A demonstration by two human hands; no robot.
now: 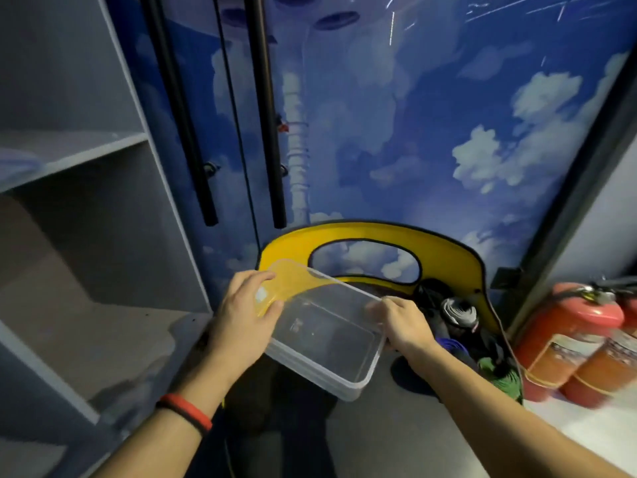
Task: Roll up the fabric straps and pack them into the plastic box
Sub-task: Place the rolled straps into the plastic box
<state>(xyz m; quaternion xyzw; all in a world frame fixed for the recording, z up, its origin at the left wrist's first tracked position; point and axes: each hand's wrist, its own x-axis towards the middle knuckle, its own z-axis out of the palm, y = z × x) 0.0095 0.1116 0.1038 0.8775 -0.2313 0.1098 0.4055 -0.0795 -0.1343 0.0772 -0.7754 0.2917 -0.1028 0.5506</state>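
**While both hands hold it, the clear box hangs over a yellow bag**

Where the yellow bag (448, 248) stands open on the floor, the plastic box (327, 343) is held in the air just near of it, tilted and with nothing inside. The left hand (243, 307) grips the box's far-left corner, fingers (253, 276) curled over the rim. The right hand (403, 322) pinches the right rim, its fingers bent round the edge. The rolled fabric straps lie in the bag right of the box: a grey-white roll (460, 313), a blue one (451, 346) and a green one (498, 372). Red fire extinguishers (568, 336) stand at the right, a grey shelf unit (86, 150) at the left.
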